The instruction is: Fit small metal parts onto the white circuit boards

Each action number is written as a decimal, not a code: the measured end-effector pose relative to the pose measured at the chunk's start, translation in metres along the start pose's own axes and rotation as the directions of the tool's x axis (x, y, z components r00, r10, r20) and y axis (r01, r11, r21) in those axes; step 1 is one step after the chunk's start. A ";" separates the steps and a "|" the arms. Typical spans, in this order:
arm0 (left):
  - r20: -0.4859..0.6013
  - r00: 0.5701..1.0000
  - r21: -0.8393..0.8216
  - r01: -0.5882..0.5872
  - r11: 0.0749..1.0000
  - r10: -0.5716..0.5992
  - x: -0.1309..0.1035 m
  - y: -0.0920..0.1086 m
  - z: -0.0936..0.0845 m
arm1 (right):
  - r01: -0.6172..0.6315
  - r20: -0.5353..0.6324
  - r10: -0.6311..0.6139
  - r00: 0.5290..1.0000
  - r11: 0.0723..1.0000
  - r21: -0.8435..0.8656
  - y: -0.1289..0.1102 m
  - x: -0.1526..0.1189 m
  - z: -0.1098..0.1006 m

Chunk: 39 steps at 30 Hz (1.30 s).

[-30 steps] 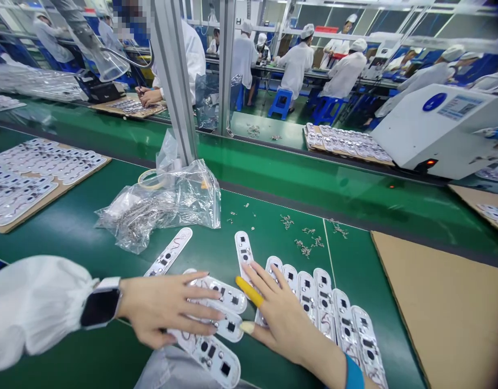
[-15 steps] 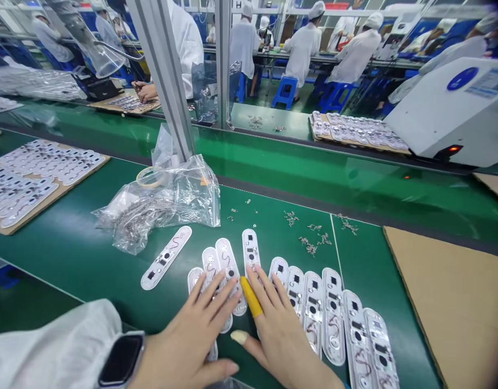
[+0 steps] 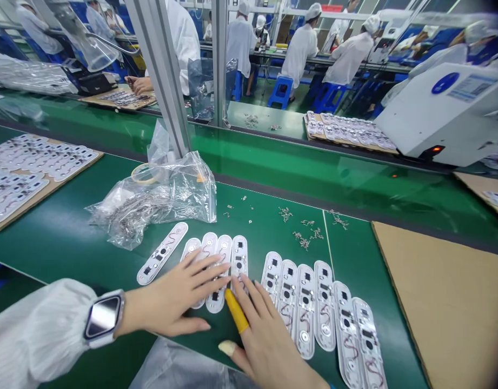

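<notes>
My left hand [image 3: 178, 294] lies flat with fingers outstretched across several white oval casings [image 3: 208, 243] that hold small circuit parts and thin wires. At the right of that row, a casing [image 3: 239, 249] stands beside the others, and my right hand's [image 3: 267, 335] fingertips rest on its lower end. Fingers of this hand are stretched out, with a yellow finger cot [image 3: 236, 312] on one and a pale cover on the thumb. Further right, several more casings [image 3: 305, 302] stand side by side, partly behind the right hand. A single casing [image 3: 163, 254] lies tilted to the left.
A clear plastic bag [image 3: 151, 202] of small metal parts lies behind the casings. Loose metal pieces [image 3: 302, 239] are scattered at the back. Cardboard [image 3: 443, 292] lies at right; a casing-filled board [image 3: 76, 173] at left. A metal post [image 3: 163, 70] rises ahead; co-workers sit beyond.
The left-hand casings have come together into a more even row, with the far one now against the others. My left hand has turned more sideways, and the view has shifted slightly.
</notes>
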<state>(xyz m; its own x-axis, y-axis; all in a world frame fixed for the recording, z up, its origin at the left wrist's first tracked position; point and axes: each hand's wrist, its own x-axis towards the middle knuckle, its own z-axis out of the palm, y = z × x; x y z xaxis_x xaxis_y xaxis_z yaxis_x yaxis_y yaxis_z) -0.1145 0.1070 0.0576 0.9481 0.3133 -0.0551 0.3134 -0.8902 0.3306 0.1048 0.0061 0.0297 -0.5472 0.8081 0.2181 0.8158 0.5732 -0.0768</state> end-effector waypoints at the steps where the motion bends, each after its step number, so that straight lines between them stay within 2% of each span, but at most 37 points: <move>1: -0.021 0.999 0.024 0.039 0.999 -0.039 0.001 0.004 0.003 | -0.006 0.001 0.006 1.000 1.000 0.001 -0.004 -0.001 0.001; 4: -0.077 0.995 0.087 0.069 0.994 -0.062 0.000 0.008 0.012 | -0.066 -0.008 0.066 0.998 0.997 0.033 -0.016 -0.012 0.006; 7: -0.060 0.997 0.082 -0.034 0.996 0.039 -0.010 -0.004 0.009 | -0.144 0.017 0.143 0.990 0.982 0.119 -0.024 -0.033 0.011; 10: -0.021 0.991 0.036 -0.134 0.990 0.134 -0.015 -0.009 0.002 | -0.077 0.017 0.075 0.997 0.973 0.219 -0.024 -0.044 0.008; 13: -0.023 0.987 0.024 -0.159 0.987 0.159 -0.004 0.007 0.004 | 0.010 -0.021 -0.006 1.000 0.972 0.236 -0.019 -0.040 -0.003; 18: -0.110 0.983 0.098 -0.134 0.986 0.144 0.020 0.049 0.024 | 0.156 -0.099 -0.141 0.985 0.974 0.164 0.000 -0.043 -0.025; 21: -0.232 0.952 0.136 -0.172 0.976 0.200 0.019 0.058 0.034 | 0.015 -0.104 0.000 0.995 0.989 0.150 0.015 -0.055 -0.034; 25: -0.300 0.916 0.157 -0.227 0.961 0.266 0.012 0.060 0.036 | -0.152 -0.022 0.153 0.988 0.987 0.043 0.030 -0.053 -0.034; 30: -0.301 0.927 0.188 -0.173 0.967 0.225 0.012 0.066 0.035 | -0.238 0.034 0.239 0.970 0.971 -0.033 0.026 -0.036 -0.018; 34: -0.330 0.933 0.188 -0.082 0.979 0.142 0.004 0.071 0.038 | -0.222 0.051 0.222 0.974 0.975 -0.006 0.023 -0.039 -0.017; 36: -0.361 0.930 0.174 -0.005 0.985 0.069 -0.004 0.074 0.041 | -0.212 0.069 0.210 0.975 0.977 0.033 0.024 -0.042 -0.020; 39: -0.411 0.900 0.113 0.209 0.971 -0.146 -0.012 0.079 0.047 | -0.215 0.085 0.208 0.974 0.973 0.083 0.026 -0.045 -0.023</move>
<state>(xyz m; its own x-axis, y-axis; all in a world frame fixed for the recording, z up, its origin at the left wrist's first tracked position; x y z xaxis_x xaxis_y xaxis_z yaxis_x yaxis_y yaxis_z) -0.0985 0.0178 0.0402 0.7850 0.5475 0.2900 0.5086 -0.8367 0.2030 0.1547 -0.0184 0.0408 -0.3794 0.9182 0.1139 0.8960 0.3953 -0.2023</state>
